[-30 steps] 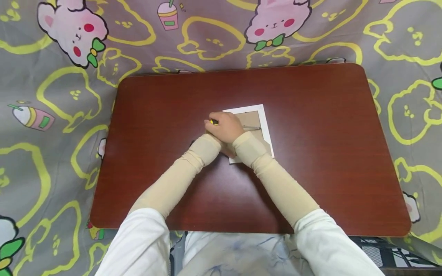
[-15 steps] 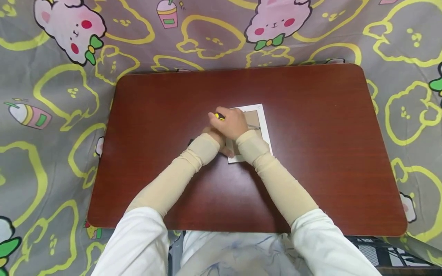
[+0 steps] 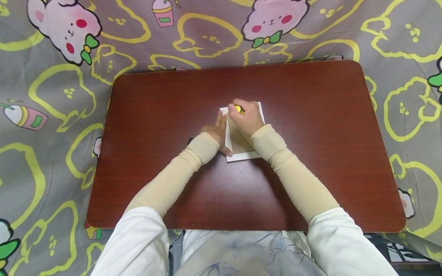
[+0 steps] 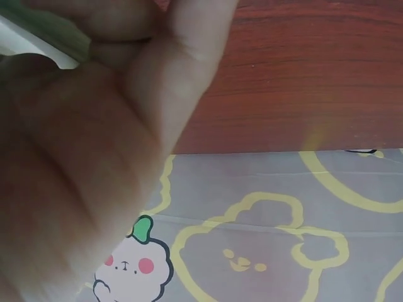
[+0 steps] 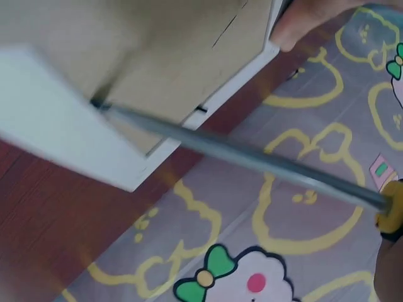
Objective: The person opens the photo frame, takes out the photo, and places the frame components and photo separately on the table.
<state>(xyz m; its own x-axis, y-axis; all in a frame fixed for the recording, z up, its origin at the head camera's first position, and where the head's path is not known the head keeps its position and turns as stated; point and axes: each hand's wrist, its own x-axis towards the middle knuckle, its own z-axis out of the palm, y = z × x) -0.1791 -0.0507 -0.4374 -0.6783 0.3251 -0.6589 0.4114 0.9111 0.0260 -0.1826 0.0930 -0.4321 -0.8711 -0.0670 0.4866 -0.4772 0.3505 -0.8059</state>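
A picture frame (image 3: pixel 243 156) with a white border and a brown backing board (image 3: pixel 238 140) lies back side up on the table. My right hand (image 3: pixel 246 118) grips the yellow and black handle of a screwdriver (image 5: pixel 252 160). Its metal shaft slants down, and the tip meets the inner edge of the white border in the right wrist view. A small dark tab (image 5: pixel 201 109) shows on another inner edge. My left hand (image 3: pixel 216 133) rests along the frame's left side with fingers stretched forward and thumb near the lower left corner. The left wrist view shows mostly its palm.
The red-brown table (image 3: pixel 155 115) has rounded corners and surrounds the frame on all sides. Patterned grey fabric (image 3: pixel 51 161) hangs behind the table and at both sides. A small dark object (image 3: pixel 190 141) peeks out beside my left wrist.
My right hand has moved right with the screwdriver, from over my left hand to the frame's far right part. That uncovers my left hand, whose fingers now show along the left side.
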